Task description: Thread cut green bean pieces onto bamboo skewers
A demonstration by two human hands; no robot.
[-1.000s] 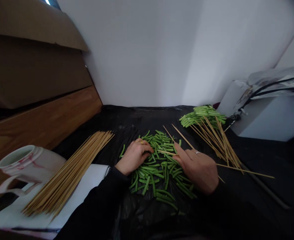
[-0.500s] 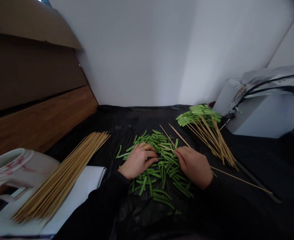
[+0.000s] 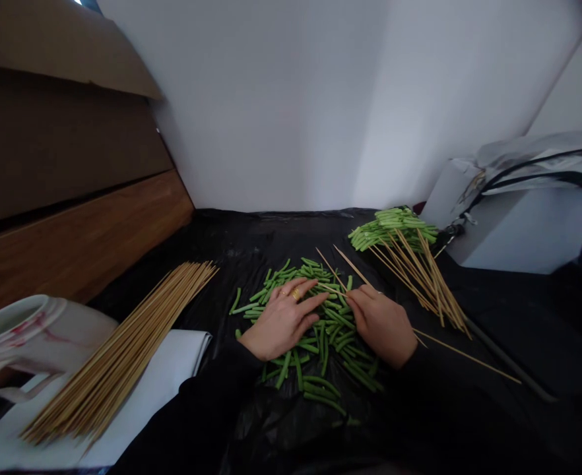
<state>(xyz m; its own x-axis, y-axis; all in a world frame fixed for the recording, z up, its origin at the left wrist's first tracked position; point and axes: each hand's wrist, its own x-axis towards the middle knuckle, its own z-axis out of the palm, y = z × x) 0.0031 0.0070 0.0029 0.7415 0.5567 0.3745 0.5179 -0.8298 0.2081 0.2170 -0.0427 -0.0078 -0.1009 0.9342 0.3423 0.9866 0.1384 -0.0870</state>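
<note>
We are pressing our left hand [image 3: 284, 321], fingers stretched flat, onto the cut green beans [image 3: 328, 330] piled mid-way on the black sheet [image 3: 251, 244]. At its 3 o'clock, our right hand [image 3: 381, 324] is curling tight around a bamboo skewer [image 3: 466, 357]. Bare skewers [image 3: 123, 359] are lying at 8 o'clock, threaded skewers [image 3: 394, 232] at 1 o'clock.

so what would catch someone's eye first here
The bright pile of cut green beans at the middle of the black sheet, with the left hand spread flat on it and the right hand closed on thin skewers. Then the thick bundle of bare sticks at left, and the threaded beans at back right.
</note>
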